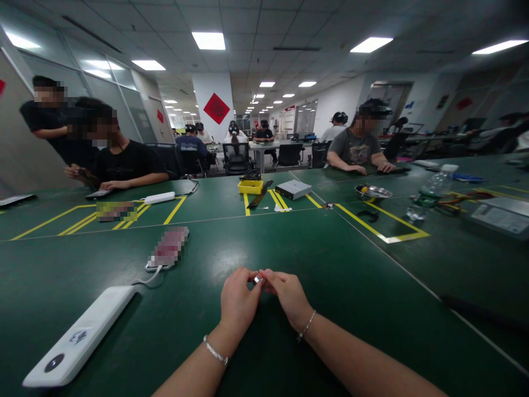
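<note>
Just above the green table (206,325), my two hands meet near the middle of the view. A small shiny metal piece (257,279) with a reddish end sits between their fingertips; its kind is too small to make out. My left hand (238,298) is closed, pinching the metal piece between thumb and fingers. My right hand (290,298) is closed too, its thumb and fingertips pressed together at the reddish end. Fingers hide much of the piece. Each wrist wears a bracelet.
A white power bank (82,336) is cabled to a phone (168,248) at left. Farther off stand a yellow box (250,187), a grey box (293,189), a metal bowl (372,192) and a water bottle (432,193). People sit across the table.
</note>
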{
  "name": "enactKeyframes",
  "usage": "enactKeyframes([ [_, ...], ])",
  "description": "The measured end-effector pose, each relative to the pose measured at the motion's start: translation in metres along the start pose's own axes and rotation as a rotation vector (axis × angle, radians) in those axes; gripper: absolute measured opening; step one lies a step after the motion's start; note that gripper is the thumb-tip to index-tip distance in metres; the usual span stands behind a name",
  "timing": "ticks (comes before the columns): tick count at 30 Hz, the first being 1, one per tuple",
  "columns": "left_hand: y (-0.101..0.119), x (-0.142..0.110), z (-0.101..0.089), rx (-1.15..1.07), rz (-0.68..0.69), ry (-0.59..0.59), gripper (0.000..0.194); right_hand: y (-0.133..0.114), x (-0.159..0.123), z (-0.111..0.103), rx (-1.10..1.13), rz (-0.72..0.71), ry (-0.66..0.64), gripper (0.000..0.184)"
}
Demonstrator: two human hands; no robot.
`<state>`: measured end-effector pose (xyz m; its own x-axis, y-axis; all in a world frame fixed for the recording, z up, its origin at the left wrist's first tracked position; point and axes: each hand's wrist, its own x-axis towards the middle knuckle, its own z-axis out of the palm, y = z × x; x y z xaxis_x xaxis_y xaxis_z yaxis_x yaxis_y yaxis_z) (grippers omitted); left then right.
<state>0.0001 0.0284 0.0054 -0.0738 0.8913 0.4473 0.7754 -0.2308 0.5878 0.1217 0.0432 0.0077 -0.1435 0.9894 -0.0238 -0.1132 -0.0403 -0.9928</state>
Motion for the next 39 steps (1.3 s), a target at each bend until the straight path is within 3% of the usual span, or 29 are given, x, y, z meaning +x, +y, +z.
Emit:
enactKeyframes([
  [4, 0.003, 0.0, 0.002, -0.025, 0.019, -0.016, 0.005, -0.006, 0.005, 0.0, -0.001, -0.046, -0.051, 0.019],
  [7, 0.003, 0.001, 0.002, -0.086, 0.06, -0.034, 0.02, -0.014, 0.021, -0.018, -0.127, -0.082, 0.007, 0.017],
  [9, 0.001, 0.001, 0.001, -0.114, 0.057, -0.033, 0.031, -0.022, 0.036, -0.048, -0.291, -0.116, 0.135, 0.017],
  [12, -0.007, 0.004, 0.002, -0.135, -0.016, -0.051, 0.03, -0.034, 0.055, -0.117, -0.698, -0.149, 0.453, 0.017],
  [14, -0.013, 0.007, 0.004, -0.148, -0.078, -0.061, 0.028, -0.036, 0.06, -0.168, -0.999, -0.082, 0.645, 0.021],
  [17, -0.022, 0.011, 0.008, -0.165, -0.136, -0.066, 0.03, -0.031, 0.055, -0.227, -1.153, 0.058, 0.764, 0.026],
  [19, -0.025, 0.012, 0.009, -0.166, -0.166, -0.072, 0.03, -0.025, 0.051, -0.25, -1.157, 0.123, 0.783, 0.028],
  [22, -0.026, 0.012, 0.01, -0.155, -0.189, -0.1, 0.028, -0.018, 0.047, -0.263, -1.172, 0.233, 0.819, 0.031],
  [24, -0.025, 0.011, 0.009, -0.129, -0.192, -0.13, 0.028, -0.015, 0.048, -0.264, -1.207, 0.282, 0.852, 0.033],
  [26, -0.023, 0.011, 0.009, -0.085, -0.183, -0.162, 0.028, -0.015, 0.05, -0.259, -1.277, 0.244, 0.902, 0.035],
  [28, -0.022, 0.011, 0.008, -0.042, -0.175, -0.188, 0.03, -0.018, 0.052, -0.246, -1.357, 0.122, 0.956, 0.038],
  [30, -0.02, 0.011, 0.008, -0.027, -0.168, -0.201, 0.034, -0.022, 0.055, -0.223, -1.412, -0.033, 0.889, 0.041],
  [31, -0.02, 0.011, 0.008, -0.03, -0.159, -0.207, 0.036, -0.024, 0.056, -0.208, -1.419, -0.109, 0.775, 0.042],
  [35, -0.019, 0.01, 0.008, -0.029, -0.075, -0.254, 0.041, -0.019, 0.052, -0.125, -1.34, -0.313, 0.105, 0.043],
  [39, -0.019, 0.009, 0.01, 0.022, -0.055, -0.298, 0.044, -0.004, 0.033, -0.056, -1.3, -0.38, -0.353, 0.047],
])
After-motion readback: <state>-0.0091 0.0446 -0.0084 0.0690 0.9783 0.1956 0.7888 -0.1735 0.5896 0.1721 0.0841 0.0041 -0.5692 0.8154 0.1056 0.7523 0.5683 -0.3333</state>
